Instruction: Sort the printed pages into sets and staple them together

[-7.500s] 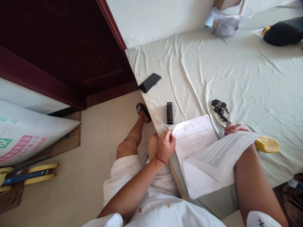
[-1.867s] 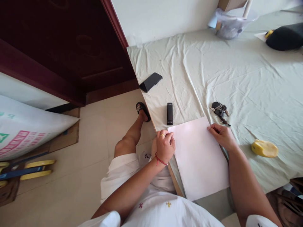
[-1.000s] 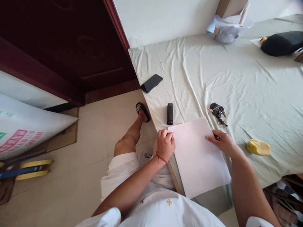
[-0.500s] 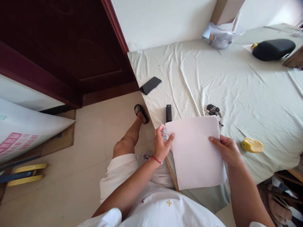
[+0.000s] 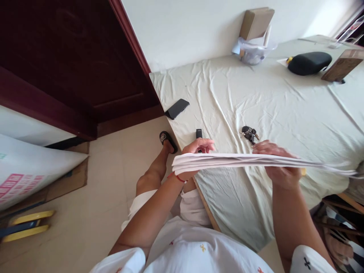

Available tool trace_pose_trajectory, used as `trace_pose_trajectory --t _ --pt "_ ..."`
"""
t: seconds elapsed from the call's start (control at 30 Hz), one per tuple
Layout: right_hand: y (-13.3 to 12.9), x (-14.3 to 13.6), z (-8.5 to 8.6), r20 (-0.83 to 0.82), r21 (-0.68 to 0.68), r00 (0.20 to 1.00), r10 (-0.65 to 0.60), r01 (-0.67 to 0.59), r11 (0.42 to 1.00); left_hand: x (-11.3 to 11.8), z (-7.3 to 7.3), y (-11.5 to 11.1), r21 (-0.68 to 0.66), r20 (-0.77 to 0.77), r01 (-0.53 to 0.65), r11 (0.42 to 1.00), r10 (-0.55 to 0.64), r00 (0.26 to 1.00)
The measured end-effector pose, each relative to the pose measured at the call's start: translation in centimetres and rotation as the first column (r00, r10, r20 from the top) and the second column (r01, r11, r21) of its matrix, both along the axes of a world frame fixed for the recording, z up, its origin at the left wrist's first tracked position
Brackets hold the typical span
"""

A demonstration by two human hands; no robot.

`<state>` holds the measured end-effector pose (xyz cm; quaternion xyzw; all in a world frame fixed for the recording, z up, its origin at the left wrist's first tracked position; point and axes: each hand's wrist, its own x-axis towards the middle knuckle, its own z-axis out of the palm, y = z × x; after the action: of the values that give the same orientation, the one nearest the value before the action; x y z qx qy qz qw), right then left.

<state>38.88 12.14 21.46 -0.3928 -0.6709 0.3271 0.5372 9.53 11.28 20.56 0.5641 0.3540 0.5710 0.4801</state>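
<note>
A stack of white paper sheets (image 5: 236, 160) is held edge-up above the cloth-covered table, its long edge running left to right. My right hand (image 5: 281, 167) grips the stack toward its right part, fingers on the far side and palm on the near side. My left hand (image 5: 199, 146) is behind the stack's left end, fingers extended, the palm partly hidden by the paper. Just beyond my left fingers lies a small black stapler-like object (image 5: 199, 133), partly covered. A bunch of keys (image 5: 249, 133) lies beyond the paper. Something yellow (image 5: 303, 171) shows slightly beside my right hand.
A black phone (image 5: 177, 109) lies at the table's left edge. Farther back are a clear plastic tub (image 5: 256, 53), a cardboard box (image 5: 256, 23), a black case (image 5: 309, 63) and a brown block (image 5: 342, 65). A white sack (image 5: 36, 167) is on the left.
The paper has tipped from facing me to edge-on and now extends sideways. My right hand has turned with it. My left fingers have straightened behind it. The view has shifted slightly.
</note>
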Motion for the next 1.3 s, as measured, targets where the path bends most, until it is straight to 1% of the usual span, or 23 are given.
trace_pose_trajectory --t 0.03,0.07,0.13,0.2,0.3,0.37,0.43,0.5,0.57,0.63,0.73,0.77,0.8,0.83,0.87,0.9,0.93,0.97,1.0,1.03,1.1,1.17,1.3 --pt "0.2 0.0 -0.2 -0.003 -0.007 0.998 0.057 -0.057 0.998 0.1 -0.4 0.2 -0.025 -0.013 0.008 1.000 -0.008 1.000" --pt "0.4 -0.1 -0.6 -0.022 -0.032 0.998 0.067 -0.068 0.997 0.3 -0.9 0.4 -0.069 -0.027 -0.039 0.997 0.037 0.999" --pt "0.4 -0.4 -1.6 -0.034 -0.146 0.999 -0.016 0.011 0.989 0.8 -1.9 0.4 -0.151 -0.046 -0.157 0.976 0.152 0.987" --pt "0.2 -0.5 -2.2 -0.029 -0.241 0.994 -0.109 0.099 0.965 1.1 -2.4 0.3 -0.186 -0.046 -0.171 0.968 0.165 0.985" --pt "-0.4 -0.3 -1.6 -0.057 -0.390 0.985 -0.163 0.128 0.912 1.0 -2.1 -0.1 -0.258 0.017 -0.016 0.966 0.021 1.000" --pt "-0.7 -0.2 -0.6 -0.078 -0.551 0.982 -0.171 0.101 0.828 0.7 -1.9 -0.7 -0.344 0.100 0.127 0.930 -0.098 0.990" --pt "-1.0 -0.4 0.3 -0.088 -0.696 0.985 -0.146 0.045 0.717 0.5 -1.9 -1.3 -0.446 0.222 0.207 0.871 -0.117 0.968" --pt "-1.6 -0.7 0.6 -0.090 -0.782 0.990 -0.112 -0.001 0.623 0.6 -2.2 -1.8 -0.540 0.357 0.216 0.813 -0.011 0.934" --pt "-2.3 -1.0 0.1 -0.081 -0.834 0.994 -0.075 -0.026 0.551 0.8 -2.7 -2.2 -0.607 0.459 0.200 0.769 0.134 0.878" --pt "-3.2 -1.0 -0.9 -0.063 -0.863 0.997 -0.053 -0.028 0.504 1.1 -3.1 -2.5 -0.652 0.501 0.190 0.734 0.229 0.834" --pt "-3.9 -0.4 -2.6 -0.041 -0.883 0.999 0.009 -0.041 0.468 1.6 -3.9 -2.7 -0.694 0.493 0.185 0.695 0.273 0.826" --pt "-4.0 -0.1 -3.0 -0.028 -0.879 0.998 0.051 -0.050 0.474 1.8 -4.2 -2.8 -0.702 0.480 0.180 0.689 0.272 0.834" --pt "-3.8 0.2 -3.3 0.003 -0.861 0.996 0.090 -0.043 0.508 1.9 -4.4 -2.8 -0.707 0.463 0.170 0.687 0.267 0.845" --pt "-3.6 0.5 -3.5 0.067 -0.813 0.993 0.100 -0.004 0.583 2.1 -4.6 -2.9 -0.710 0.443 0.158 0.686 0.261 0.857" --pt "-3.2 0.6 -3.4 0.163 -0.720 0.985 0.064 0.074 0.690 2.3 -4.8 -3.0 -0.712 0.423 0.145 0.687 0.254 0.870" --pt "-2.8 0.7 -3.1 0.275 -0.569 0.961 -0.019 0.179 0.803 2.5 -4.9 -3.0 -0.711 0.403 0.135 0.690 0.243 0.882" --pt "-2.4 0.5 -2.6 0.376 -0.361 0.914 -0.151 0.295 0.885 2.6 -5.0 -3.1 -0.707 0.386 0.131 0.695 0.225 0.894" --pt "-1.9 0.1 -1.9 0.442 -0.144 0.852 -0.279 0.375 0.916 2.8 -5.1 -3.2 -0.702 0.373 0.134 0.700 0.201 0.906" --pt "-1.5 -0.5 -1.1 0.490 0.045 0.794 -0.360 0.389 0.920 3.0 -5.1 -3.2 -0.694 0.362 0.140 0.706 0.174 0.916" --pt "-1.1 -1.4 -0.2 0.513 0.184 0.762 -0.395 0.351 0.918 3.2 -5.0 -3.3 -0.683 0.350 0.145 0.716 0.146 0.925" --pt "-0.3 -3.5 1.6 0.580 0.291 0.762 -0.288 0.137 0.947 3.5 -4.8 -3.4 -0.651 0.320 0.149 0.745 0.091 0.943" --pt "0.4 -5.8 3.0 0.673 0.266 0.722 -0.161 -0.033 0.963 3.7 -4.6 -3.5 -0.612 0.283 0.147 0.777 0.041 0.958" --pt "1.5 -9.1 3.9 0.791 0.124 0.612 0.020 -0.193 0.973 3.8 -4.4 -3.5 -0.567 0.177 0.109 0.817 -0.008 0.984"
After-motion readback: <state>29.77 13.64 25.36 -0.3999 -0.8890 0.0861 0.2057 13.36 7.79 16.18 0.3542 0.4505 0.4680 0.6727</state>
